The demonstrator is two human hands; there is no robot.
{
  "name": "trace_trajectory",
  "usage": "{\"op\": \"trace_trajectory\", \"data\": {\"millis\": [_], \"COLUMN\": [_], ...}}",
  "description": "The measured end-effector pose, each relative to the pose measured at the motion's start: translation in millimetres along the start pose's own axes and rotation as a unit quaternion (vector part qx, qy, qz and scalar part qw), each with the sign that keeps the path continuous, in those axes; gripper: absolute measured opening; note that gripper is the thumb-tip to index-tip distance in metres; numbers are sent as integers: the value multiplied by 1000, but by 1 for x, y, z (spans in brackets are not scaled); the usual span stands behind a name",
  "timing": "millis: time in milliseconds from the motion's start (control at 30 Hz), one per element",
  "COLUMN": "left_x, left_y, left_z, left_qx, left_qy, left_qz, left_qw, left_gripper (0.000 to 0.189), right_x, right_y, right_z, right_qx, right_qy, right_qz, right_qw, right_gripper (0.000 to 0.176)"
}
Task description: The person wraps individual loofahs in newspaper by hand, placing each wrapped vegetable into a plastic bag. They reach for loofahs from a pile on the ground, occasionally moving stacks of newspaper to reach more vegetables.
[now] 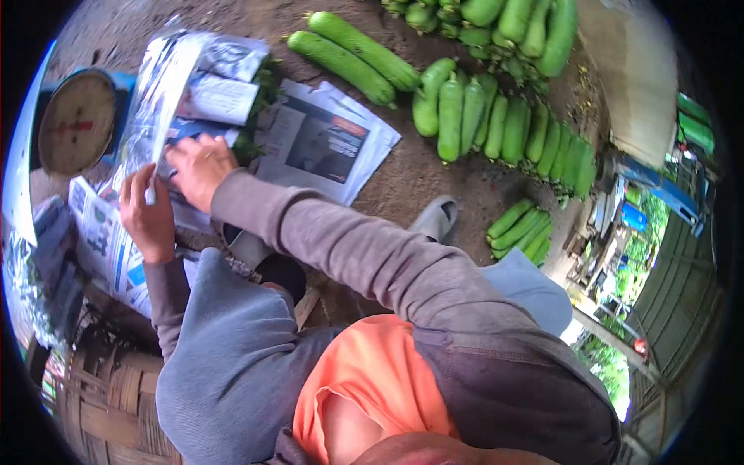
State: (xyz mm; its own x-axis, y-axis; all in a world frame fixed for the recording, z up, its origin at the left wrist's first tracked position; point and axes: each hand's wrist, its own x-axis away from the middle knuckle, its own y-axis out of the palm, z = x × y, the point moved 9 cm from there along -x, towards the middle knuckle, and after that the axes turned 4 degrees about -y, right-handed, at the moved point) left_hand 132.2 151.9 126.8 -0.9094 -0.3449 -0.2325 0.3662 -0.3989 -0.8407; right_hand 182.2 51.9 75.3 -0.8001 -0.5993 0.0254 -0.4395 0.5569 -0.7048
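Note:
My left hand (pixel 147 219) is at the near edge of a clear plastic bag (pixel 159 97), its fingers bent and pinched on the plastic. Just right of it, my right hand (pixel 203 167) lies palm down with spread fingers on a newspaper-wrapped bundle (pixel 221 97) that is partly covered by the plastic. Green leaves (pixel 267 81) show at the bundle's right side. Flat newspaper sheets (pixel 325 147) lie on the ground beside it. The tips of my right fingers are partly hidden against the bundle.
A round-faced scale (pixel 77 122) stands at the left, with folded newspapers (pixel 108 240) below it. Long green gourds (pixel 349 62) and rows of shorter ones (pixel 515 128) lie on the soil. A woven bamboo surface (pixel 116 391) is at lower left, a grey sandal (pixel 435 219) near the centre.

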Motion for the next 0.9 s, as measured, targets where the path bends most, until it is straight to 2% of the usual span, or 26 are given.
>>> {"op": "trace_trajectory", "data": {"millis": [67, 100, 133, 200, 233, 267, 300, 333, 433, 467, 567, 633, 667, 700, 767, 833, 900], "left_x": [21, 34, 58, 84, 102, 128, 144, 156, 170, 166, 159, 163, 166, 170, 179, 179, 181], "left_y": [-1, 2, 18, 55, 76, 112, 130, 145, 181, 184, 190, 191, 194, 196, 204, 206, 205], "left_z": [35, 67, 73, 124, 129, 113, 110, 108, 93, 94, 109, 108, 102, 100, 99, 98, 101], "left_qx": [5, 70, 150, 258, 218, 169, 92, 13, -70, -86, -99, -72, -66, -68, -102, -127, -114], "left_qy": [89, 123, 123, 227, 272, 248, 285, 322, 281, 278, 266, 243, 231, 238, 273, 295, 301], "left_qz": [17, -14, -17, -245, -307, -389, -410, -429, -511, -510, -516, -529, -525, -508, -432, -376, -394], "left_qw": [996, 990, 981, 907, 886, 871, 862, 844, 809, 809, 808, 810, 816, 825, 853, 869, 861], "left_gripper": [21, 22, 22, 26, 28, 38, 47, 56, 74, 77, 82, 83, 81, 78, 72, 67, 60], "right_x": [11, 16, 25, 47, 58, 67, 76, 93, 117, 121, 120, 117, 113, 113, 112, 115, 123], "right_y": [-40, -56, -83, -142, -171, -204, -225, -259, -328, -337, -324, -313, -312, -310, -313, -321, -337], "right_z": [-7, 2, 12, 51, 81, 120, 177, 205, 298, 318, 345, 355, 360, 367, 361, 362, 339], "right_qx": [24, 20, 20, 74, 103, 107, 165, 237, 341, 352, 408, 470, 515, 451, 448, 449, 429], "right_qy": [-88, -77, -77, -113, -125, -61, -35, 51, 201, 244, 293, 287, 254, 274, 286, 241, 190], "right_qz": [102, 95, 100, 138, 169, 153, 138, 150, 64, 35, -100, -146, -146, -164, -161, -126, -109], "right_qw": [991, 992, 992, 981, 972, 980, 976, 959, 916, 903, 859, 822, 805, 833, 832, 851, 877], "right_gripper": [43, 51, 50, 43, 40, 36, 33, 38, 51, 58, 76, 88, 88, 87, 86, 82, 71]}}
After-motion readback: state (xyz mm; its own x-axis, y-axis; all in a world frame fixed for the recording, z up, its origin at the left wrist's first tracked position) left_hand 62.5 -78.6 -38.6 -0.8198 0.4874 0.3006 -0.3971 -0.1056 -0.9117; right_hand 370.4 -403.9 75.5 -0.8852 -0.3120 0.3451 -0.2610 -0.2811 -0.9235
